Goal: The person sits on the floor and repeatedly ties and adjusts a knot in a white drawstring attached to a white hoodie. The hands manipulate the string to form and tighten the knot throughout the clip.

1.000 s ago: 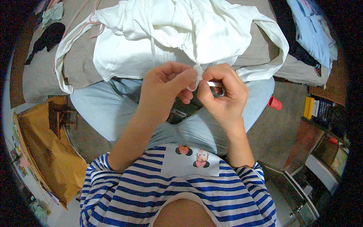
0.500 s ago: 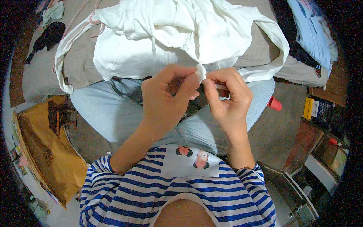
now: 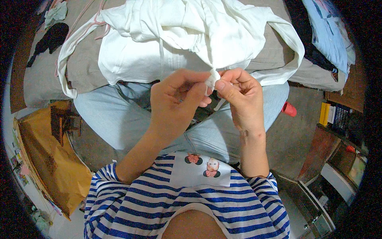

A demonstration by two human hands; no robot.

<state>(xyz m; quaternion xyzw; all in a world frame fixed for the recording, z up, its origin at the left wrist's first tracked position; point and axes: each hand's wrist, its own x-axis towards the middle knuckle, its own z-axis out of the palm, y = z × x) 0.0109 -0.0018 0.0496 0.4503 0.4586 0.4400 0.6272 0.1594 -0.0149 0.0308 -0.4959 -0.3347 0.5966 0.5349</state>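
A white long-sleeved garment lies rumpled in front of me, its sleeves spread to both sides. A narrow, bunched white end runs from it down to my fingers; whether this is cloth or a knotted cord I cannot tell. My left hand pinches that end from the left with thumb and forefinger. From the right, my right hand is closed on the same end, thumb pressed over it. A short pale strip shows below the right fingers. Both hands are above my lap.
The garment rests on a grey-brown covered surface. Black cloth lies at the left, light blue clothing at the right. A red cup is on the floor, right of my knee. A dark wooden stool stands left.
My right hand has rolled inward, its thumb now over the bunched white end and its wrist turned up. The left hand stays nearly in place. The pale strip has come into sight.
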